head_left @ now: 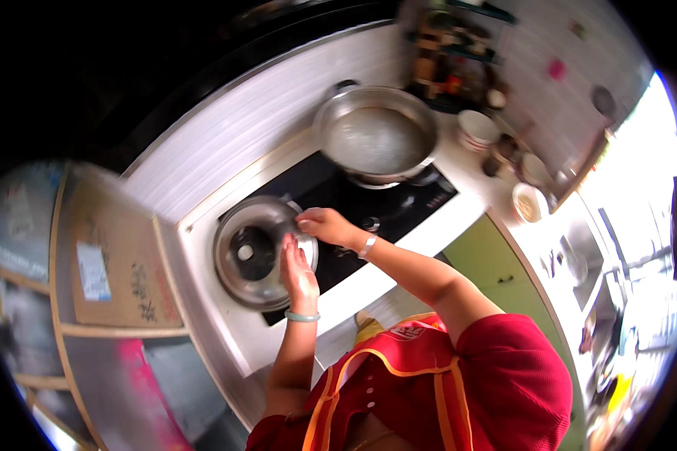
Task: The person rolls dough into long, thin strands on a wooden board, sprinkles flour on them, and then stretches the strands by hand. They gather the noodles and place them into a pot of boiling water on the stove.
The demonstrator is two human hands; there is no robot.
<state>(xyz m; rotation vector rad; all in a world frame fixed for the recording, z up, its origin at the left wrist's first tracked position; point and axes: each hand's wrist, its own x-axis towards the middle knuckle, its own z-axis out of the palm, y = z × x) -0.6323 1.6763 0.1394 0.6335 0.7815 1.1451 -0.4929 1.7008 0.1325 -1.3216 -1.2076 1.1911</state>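
My left hand (300,282) is held flat with its fingers straight, over the near right side of a round steel lid (231,282). The lid has a dark middle and a pale knob, and lies over the left side of the black cooktop (338,203). Close by, my right hand (328,226) has curled fingers at the lid's right rim; whether they grip anything is hidden. I cannot tell if either hand touches the lid. On the far burner stands a large steel pot (372,135), uncovered, with what looks like liquid inside.
A white bowl (477,131) and a cup with pale contents (529,204) stand right of the pot. Behind them is a rack of bottles and jars (457,62). Shelves at left hold a cardboard box (127,270). A sink (587,282) lies far right.
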